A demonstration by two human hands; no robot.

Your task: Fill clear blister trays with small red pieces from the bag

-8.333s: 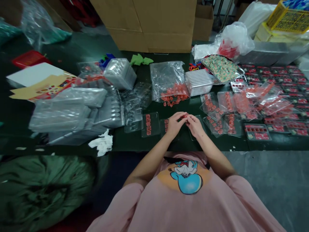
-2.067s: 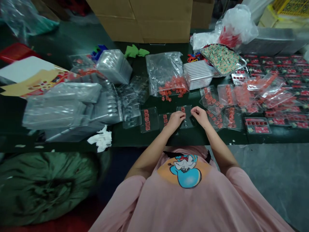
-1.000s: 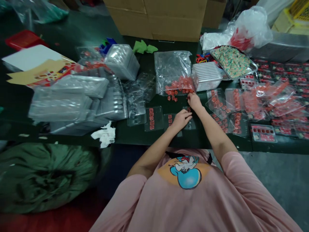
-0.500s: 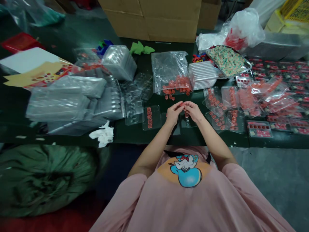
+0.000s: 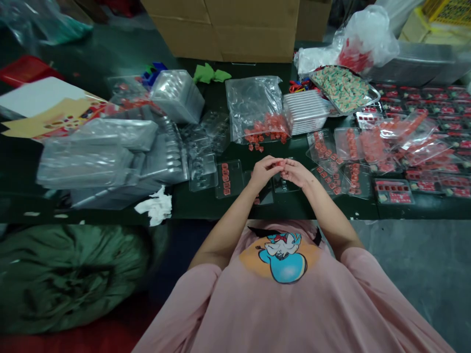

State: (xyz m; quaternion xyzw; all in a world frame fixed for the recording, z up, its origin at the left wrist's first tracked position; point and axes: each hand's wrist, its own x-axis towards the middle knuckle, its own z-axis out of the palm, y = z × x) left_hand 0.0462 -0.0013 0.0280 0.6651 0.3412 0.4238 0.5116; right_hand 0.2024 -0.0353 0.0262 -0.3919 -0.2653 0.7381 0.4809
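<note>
My left hand (image 5: 264, 171) and my right hand (image 5: 296, 173) meet fingertip to fingertip above the dark green table. Between their fingers is a small red plastic piece (image 5: 281, 163), partly covered; whether there is more than one cannot be made out. Under my right hand lies a clear plastic tray (image 5: 290, 187), half hidden. To the left sits another clear tray with a column of red pieces (image 5: 225, 179). Just beyond my hands, a clear bag (image 5: 253, 95) lies open, with loose red pieces (image 5: 270, 128) at its mouth.
Stacks of clear trays (image 5: 88, 162) and a crumpled white tissue (image 5: 156, 205) are on the left. Filled trays (image 5: 355, 174) and packed sets (image 5: 393, 191) spread to the right. A tray of small pale-and-green pieces (image 5: 342, 90) and a cardboard box (image 5: 235, 29) stand behind.
My right hand has turned so its palm faces up more, and the hands have dipped slightly toward me. The whole view has shifted a little.
</note>
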